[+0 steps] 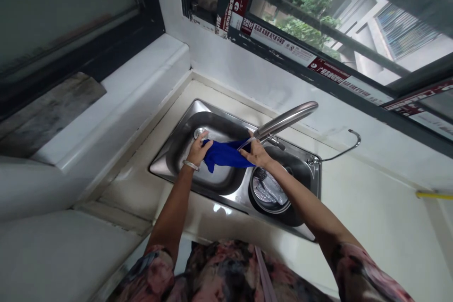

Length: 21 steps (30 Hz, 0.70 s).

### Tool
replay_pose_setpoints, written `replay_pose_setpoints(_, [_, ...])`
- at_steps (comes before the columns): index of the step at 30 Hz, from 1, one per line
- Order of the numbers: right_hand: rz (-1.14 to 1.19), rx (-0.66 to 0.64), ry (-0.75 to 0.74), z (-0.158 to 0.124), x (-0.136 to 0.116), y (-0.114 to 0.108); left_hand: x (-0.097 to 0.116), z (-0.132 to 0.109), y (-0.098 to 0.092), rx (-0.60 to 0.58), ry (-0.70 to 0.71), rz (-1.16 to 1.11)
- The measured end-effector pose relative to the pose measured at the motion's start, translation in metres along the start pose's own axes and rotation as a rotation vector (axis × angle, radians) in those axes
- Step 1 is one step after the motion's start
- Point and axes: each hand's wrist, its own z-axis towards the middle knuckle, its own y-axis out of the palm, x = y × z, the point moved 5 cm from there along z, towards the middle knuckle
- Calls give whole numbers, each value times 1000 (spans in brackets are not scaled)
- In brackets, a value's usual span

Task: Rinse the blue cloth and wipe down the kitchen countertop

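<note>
A blue cloth (228,155) is stretched between my two hands above the left basin of a steel double sink (244,193). My left hand (198,150), with a bracelet at the wrist, grips the cloth's left end. At the other end, my right hand (257,152) pinches it near the divider between the basins. The tall curved faucet (286,120) reaches over the cloth, and a thin stream of water seems to fall on it. Part of the cloth's lower edge hangs down near my left hand.
In the right basin sits a round perforated strainer (264,191) with a clear plastic-looking item inside. A small thin tap (348,144) rises at the sink's right corner. Window frames (300,56) border the counter behind. A yellow bar (433,195) shows at far right.
</note>
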Motion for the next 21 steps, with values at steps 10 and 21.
replay_pose_setpoints(10, [49, -508, -154, -20, -1, 18, -6, -23, 20, -416, -31, 317])
replay_pose_setpoints(21, [964, -294, 470, -20, 7, 34, -18, -28, 21, -169, -174, 122])
